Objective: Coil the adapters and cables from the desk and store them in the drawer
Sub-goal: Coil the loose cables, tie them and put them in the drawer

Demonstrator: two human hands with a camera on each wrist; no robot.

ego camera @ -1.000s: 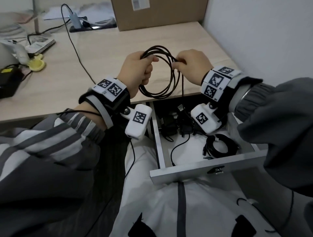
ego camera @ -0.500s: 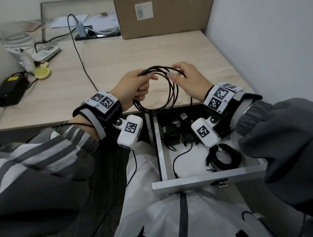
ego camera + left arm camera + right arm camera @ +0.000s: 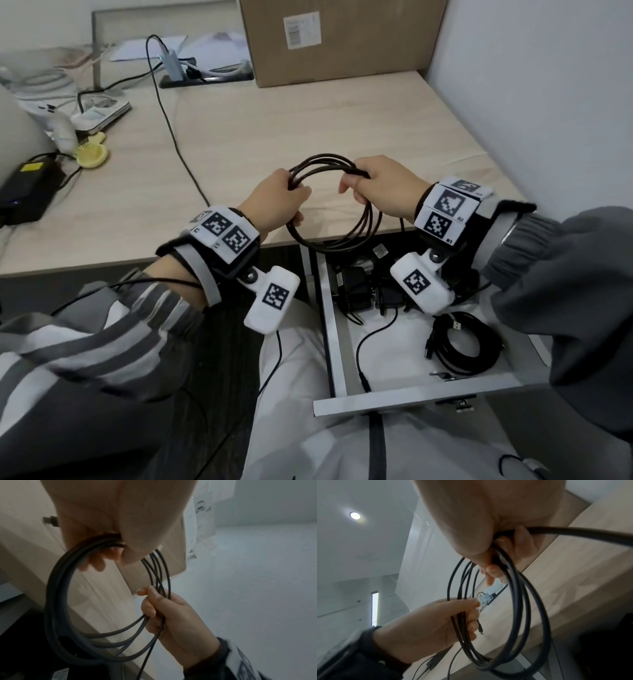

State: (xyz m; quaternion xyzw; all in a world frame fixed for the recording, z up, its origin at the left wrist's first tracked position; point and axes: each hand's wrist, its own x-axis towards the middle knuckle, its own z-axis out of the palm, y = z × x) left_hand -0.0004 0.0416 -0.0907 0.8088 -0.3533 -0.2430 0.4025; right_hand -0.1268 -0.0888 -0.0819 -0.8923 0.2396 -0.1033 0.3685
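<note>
Holding a black cable wound into several loops, above the desk front edge and over the open drawer. My left hand grips the loops on the left side, fingers curled round the bundle; left wrist view shows the strands passing through my fist. My right hand is clamped on the right side of the coil, thumb and fingers pinching the strands together. A loose tail of the cable hangs down from my right hand toward the drawer. Right wrist view shows a small plug end sticking out below my left fingers.

Drawer holds a second coiled black cable at front right with a USB plug showing, black adapters at the back, and a thin black lead trailing to the front.

Writing: cardboard box at the desk's far edge has a white shipping label, print too small to read. Wrist bands carry black-and-white square marker tags; small characters beside them, not legible for sure. Black power brick at far left has a yellow sticker, text unreadable.

Also on the desk: a yellow round thing, a white device, papers at the back, a black wire running across the top
</note>
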